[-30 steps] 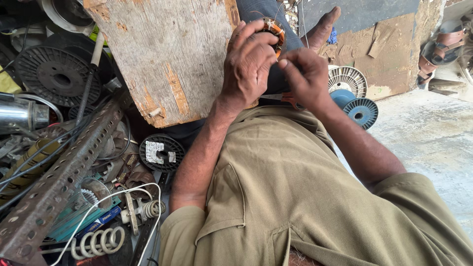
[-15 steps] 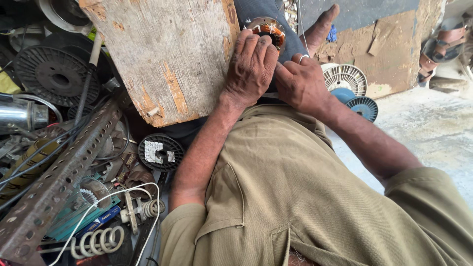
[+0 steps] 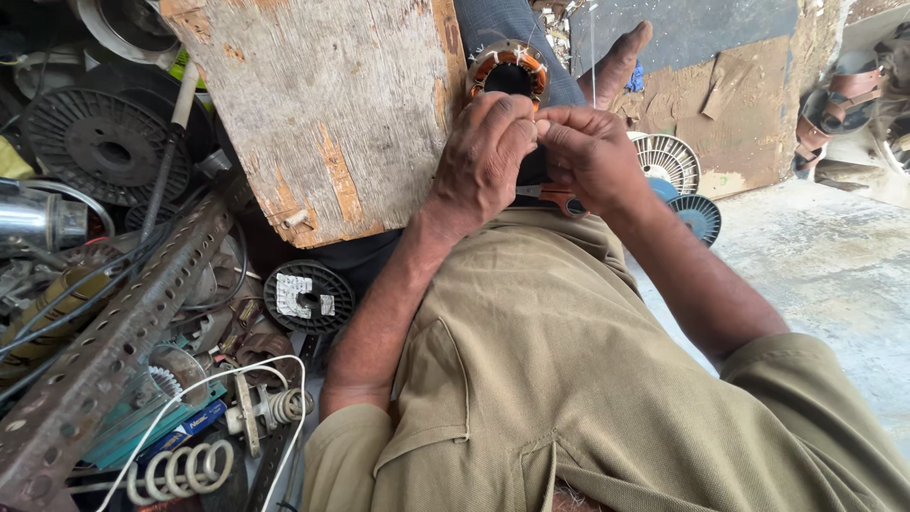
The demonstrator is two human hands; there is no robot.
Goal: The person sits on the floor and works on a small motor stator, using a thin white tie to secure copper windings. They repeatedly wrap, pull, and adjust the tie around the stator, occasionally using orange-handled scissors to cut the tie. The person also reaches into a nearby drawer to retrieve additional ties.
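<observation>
A copper-wound stator (image 3: 509, 71) lies at top centre of the frame, on the person's leg. Just below it, the left hand (image 3: 482, 156) and right hand (image 3: 592, 156) meet fingertip to fingertip, pinching something too fine to tell. A plank (image 3: 322, 114) lies left; fan blades (image 3: 668, 161) right.

Grey concrete floor (image 3: 834, 284) at my right, worn wooden board (image 3: 332, 114) upper middle, perforated metal angle bar (image 3: 123, 332) lower left, black spools (image 3: 100, 142) and scrap upper left, daylight
</observation>
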